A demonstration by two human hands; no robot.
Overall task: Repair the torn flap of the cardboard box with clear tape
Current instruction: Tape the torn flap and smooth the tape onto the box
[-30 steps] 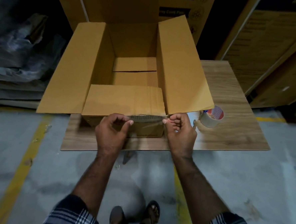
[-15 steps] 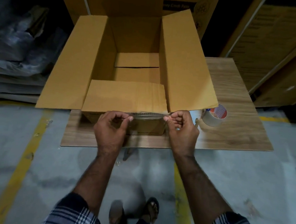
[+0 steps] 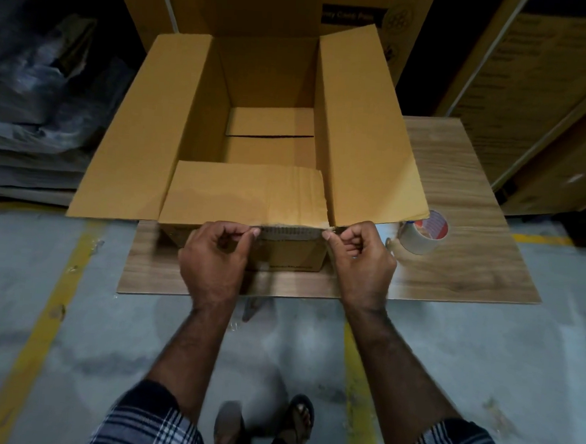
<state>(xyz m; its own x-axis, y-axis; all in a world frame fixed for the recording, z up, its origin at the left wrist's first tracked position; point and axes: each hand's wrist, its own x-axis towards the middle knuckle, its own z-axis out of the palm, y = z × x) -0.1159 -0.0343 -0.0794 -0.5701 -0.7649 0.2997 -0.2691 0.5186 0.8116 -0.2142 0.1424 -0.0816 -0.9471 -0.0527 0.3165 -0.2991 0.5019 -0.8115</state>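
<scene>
An open cardboard box [image 3: 146, 137] stands on a low wooden board [image 3: 453, 266]. Its near flap [image 3: 245, 195] lies folded inward, with a torn, ragged edge along the fold at its right end. A strip of clear tape [image 3: 291, 230] stretches level along that torn edge. My left hand [image 3: 213, 261] pinches the strip's left end and my right hand [image 3: 361, 260] pinches its right end, both just in front of the box's near wall. A roll of clear tape [image 3: 423, 235] sits on the board right of my right hand.
Large printed cartons [image 3: 532, 99] stand behind and to the right of the board. Dark plastic-wrapped stacks [image 3: 33, 120] lie at the left. The concrete floor has yellow lines [image 3: 38, 326], and my sandalled feet [image 3: 272, 426] stand just before the board.
Both hands have kept pinching the tape strip and brought it up level with the torn fold of the near flap. The box and roll have not moved.
</scene>
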